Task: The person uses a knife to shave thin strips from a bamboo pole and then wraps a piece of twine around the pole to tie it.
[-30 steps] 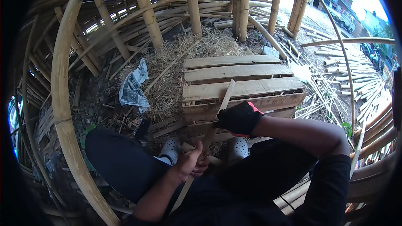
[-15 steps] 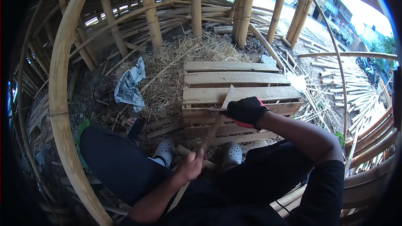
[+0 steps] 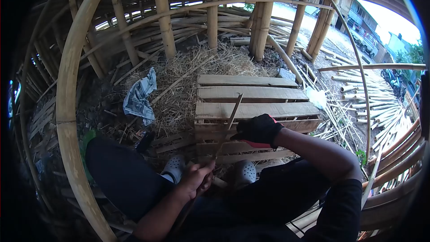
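My bare left hand (image 3: 197, 180) is closed around a long, thin bamboo strip (image 3: 230, 118). The strip slants up and away from my lap, its far end over the wooden slatted crate (image 3: 255, 110). My right hand (image 3: 257, 131), in a black and red glove, is closed just right of the strip. It grips what looks like a knife, whose handle is hidden in the fist and whose blade is too blurred to make out clearly. Between my knees, the crate stands beyond my grey clogs (image 3: 246, 170).
A thick bamboo pole (image 3: 67, 107) rises close on my left. Crumpled newspaper (image 3: 141, 96) lies by the straw (image 3: 183, 76). Upright bamboo posts (image 3: 163, 18) stand behind. Piled bamboo poles (image 3: 380, 103) lie to the right, near a white plastic bag (image 3: 316, 97).
The strip has turned in my left hand, now showing a darker, narrower side. My right hand has shifted slightly left and down, and the thin blade seen earlier is less distinct. The view has tilted slightly.
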Action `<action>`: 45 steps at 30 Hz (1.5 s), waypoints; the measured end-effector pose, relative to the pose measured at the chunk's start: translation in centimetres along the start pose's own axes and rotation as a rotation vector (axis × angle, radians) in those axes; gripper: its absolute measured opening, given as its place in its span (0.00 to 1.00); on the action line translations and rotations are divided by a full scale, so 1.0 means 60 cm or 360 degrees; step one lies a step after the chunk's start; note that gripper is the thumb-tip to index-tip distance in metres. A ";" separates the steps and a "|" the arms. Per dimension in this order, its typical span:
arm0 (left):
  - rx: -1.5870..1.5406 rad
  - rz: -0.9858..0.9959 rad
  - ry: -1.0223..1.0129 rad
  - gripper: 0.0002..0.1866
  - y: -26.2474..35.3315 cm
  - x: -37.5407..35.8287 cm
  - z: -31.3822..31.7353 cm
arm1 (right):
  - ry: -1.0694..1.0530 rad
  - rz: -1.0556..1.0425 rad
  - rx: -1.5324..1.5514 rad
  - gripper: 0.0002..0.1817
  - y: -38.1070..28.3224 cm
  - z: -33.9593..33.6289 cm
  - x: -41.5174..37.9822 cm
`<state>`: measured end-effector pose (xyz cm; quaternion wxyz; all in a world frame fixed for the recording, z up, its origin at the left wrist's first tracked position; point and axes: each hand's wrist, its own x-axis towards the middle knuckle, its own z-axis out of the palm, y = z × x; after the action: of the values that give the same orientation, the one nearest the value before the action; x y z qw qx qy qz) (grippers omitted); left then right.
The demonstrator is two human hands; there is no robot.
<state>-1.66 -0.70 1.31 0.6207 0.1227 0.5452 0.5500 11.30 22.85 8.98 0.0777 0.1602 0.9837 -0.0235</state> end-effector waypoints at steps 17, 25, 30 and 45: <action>-0.0005 -0.0007 -0.0071 0.15 -0.030 0.020 0.002 | 0.0075 -0.0145 -0.0302 0.21 0.029 0.018 0.024; -0.0037 -0.0058 -0.0110 0.15 -0.025 0.013 0.009 | 0.0176 0.0078 -0.0370 0.24 0.115 0.022 0.063; -0.0053 -0.0106 -0.0139 0.15 -0.023 0.014 0.011 | 0.0181 0.0326 -0.0313 0.25 0.124 0.015 0.073; -0.0126 -0.0034 -0.0048 0.14 -0.032 0.002 0.001 | 0.0314 0.0396 -0.0056 0.29 0.116 -0.028 0.050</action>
<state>-0.57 -1.27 -0.18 0.6390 0.1004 0.5148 0.5627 10.47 30.49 10.01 -0.0141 0.2809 0.9594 0.0195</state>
